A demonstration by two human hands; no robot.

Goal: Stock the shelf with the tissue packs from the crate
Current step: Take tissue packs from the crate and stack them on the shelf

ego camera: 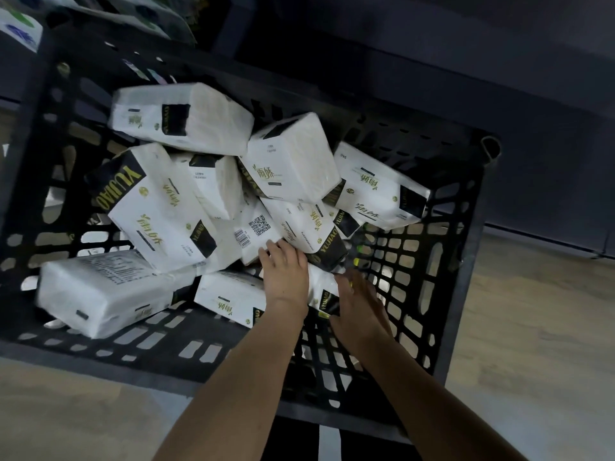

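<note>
A black lattice crate holds several white tissue packs with black and gold print. Both my hands reach down into its near right part. My left hand lies on top of a low pack, its fingers stretched forward onto the pile. My right hand is at that pack's right end, blurred, fingers curling at its edge; the grip is not plain. Other packs lie tilted, such as one at the left and one in the middle.
Dark shelving stands behind the crate. More packaged tissue goods sit at the top left. Pale wood floor shows right of the crate and in front of it.
</note>
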